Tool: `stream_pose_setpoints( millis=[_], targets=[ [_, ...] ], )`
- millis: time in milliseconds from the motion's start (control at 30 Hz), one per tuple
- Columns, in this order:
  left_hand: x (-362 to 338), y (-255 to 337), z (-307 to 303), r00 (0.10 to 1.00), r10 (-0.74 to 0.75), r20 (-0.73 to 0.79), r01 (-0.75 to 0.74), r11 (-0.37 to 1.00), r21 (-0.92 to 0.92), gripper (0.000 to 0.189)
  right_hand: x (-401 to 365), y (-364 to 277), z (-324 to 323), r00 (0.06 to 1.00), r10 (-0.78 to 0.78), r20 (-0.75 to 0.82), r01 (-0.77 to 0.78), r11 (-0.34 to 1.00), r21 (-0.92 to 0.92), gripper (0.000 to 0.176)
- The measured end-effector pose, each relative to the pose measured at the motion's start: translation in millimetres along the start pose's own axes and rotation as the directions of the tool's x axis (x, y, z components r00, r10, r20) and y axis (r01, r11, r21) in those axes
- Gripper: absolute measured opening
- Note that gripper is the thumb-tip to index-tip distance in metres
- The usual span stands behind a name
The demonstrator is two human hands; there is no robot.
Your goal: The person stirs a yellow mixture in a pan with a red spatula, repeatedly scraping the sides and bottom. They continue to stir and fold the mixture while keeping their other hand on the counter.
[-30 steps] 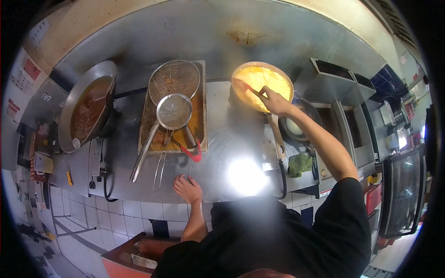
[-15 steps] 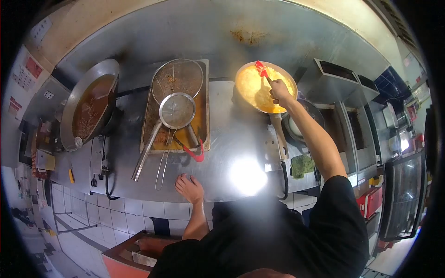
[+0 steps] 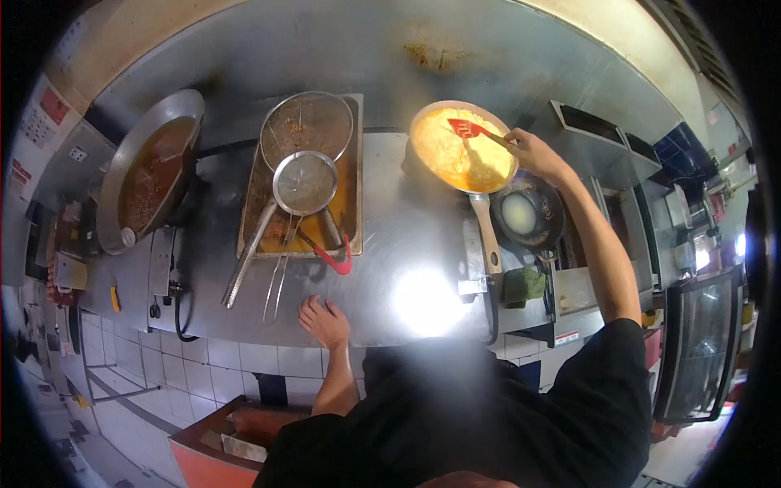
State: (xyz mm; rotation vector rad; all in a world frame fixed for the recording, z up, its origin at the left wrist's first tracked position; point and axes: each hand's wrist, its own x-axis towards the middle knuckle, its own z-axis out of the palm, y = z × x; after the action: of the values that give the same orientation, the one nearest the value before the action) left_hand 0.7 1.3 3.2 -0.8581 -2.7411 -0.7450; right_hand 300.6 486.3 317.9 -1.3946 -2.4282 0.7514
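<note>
My right hand (image 3: 529, 152) grips the handle of a red spatula (image 3: 466, 128) over the frying pan (image 3: 486, 224) at the back right. Its red blade is on or just above the yellow egg-like mixture (image 3: 450, 160) that fills the pan; contact is hard to tell. The pan's light handle points toward me, with no hand on it. My left hand (image 3: 325, 322) rests with fingers spread on the front edge of the steel counter (image 3: 376, 244), below the sieves and holding nothing.
A wide wok (image 3: 104, 213) of brown liquid stands at the left. Two sieves (image 3: 305, 183) and red-tipped tongs (image 3: 335, 262) lie across an oily tray (image 3: 358, 130). Right of the pan are a small dark pan (image 3: 553, 236) with a pale round inside and a green cloth (image 3: 523, 287).
My right hand has moved right, and the spatula now lies more sideways across the pan. The small dark pan shows more. My left hand stays on the counter; the view has shifted slightly.
</note>
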Motion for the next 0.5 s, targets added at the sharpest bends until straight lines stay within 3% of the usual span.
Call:
stream_pose_setpoints(
  millis=[67,100,167,433,500],
  targets=[
    [2.6,1.1,-2.0,1.000,0.018,-0.016,-0.018,1.000,-0.002,0.035,-35.3,-37.7,-22.6,0.994,-0.101,0.050,0.110,0.961,-0.255,0.039],
    [2.4,1.6,-2.8,1.000,0.015,-0.009,-0.015,1.000,-0.003,0.035,-47.2,-51.8,-32.0,0.994,-0.096,0.055,0.107,0.960,-0.259,0.039],
    [2.6,2.1,-3.5,1.000,0.015,-0.001,-0.015,1.000,-0.005,0.035,-68.6,-79.8,-48.0,0.977,0.014,0.212,0.082,0.897,-0.435,0.036],
    [1.5,-0.5,1.7,1.000,0.030,-0.009,-0.030,1.000,-0.008,0.035,-107.1,-136.7,-59.4,0.931,0.142,0.336,0.118,0.754,-0.646,0.032],
    [0.2,-1.6,1.8,1.000,0.022,-0.004,-0.022,1.000,-0.014,0.035,-102.2,-136.6,-54.3,0.919,0.200,0.341,0.138,0.647,-0.750,0.030]
  ],
)
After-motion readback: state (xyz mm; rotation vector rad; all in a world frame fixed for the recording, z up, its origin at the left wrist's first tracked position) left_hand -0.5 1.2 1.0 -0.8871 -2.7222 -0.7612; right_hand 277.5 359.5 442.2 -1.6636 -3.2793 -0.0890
